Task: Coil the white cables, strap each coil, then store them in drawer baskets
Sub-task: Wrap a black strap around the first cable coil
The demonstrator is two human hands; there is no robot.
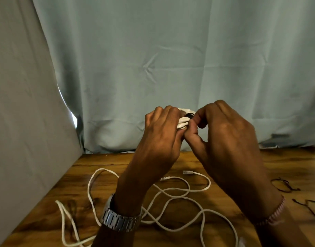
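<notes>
Above a wooden table (197,157), a person's left hand (162,132) grips a small white coil (183,123), fingers curled round the bundled turns, while the right hand (224,136) pinches a dark strap (189,114) at the coil's top edge, thumb and forefinger closing on it. The coil sits squeezed between the two hands, held up in front of a pale curtain (171,59). How far the strap has gone round is hidden behind the fingers; it appears only partly wrapped. Below the wrists, more white cable (171,193) sprawls loose on the table, one clear plug (186,172) just under the right hand. The cable looks light, limp and springy, likely to unwind if released, so holding across all the turns beside the strap seems soundest. Spare dark ties (283,186) lie to the right of the right forearm.
</notes>
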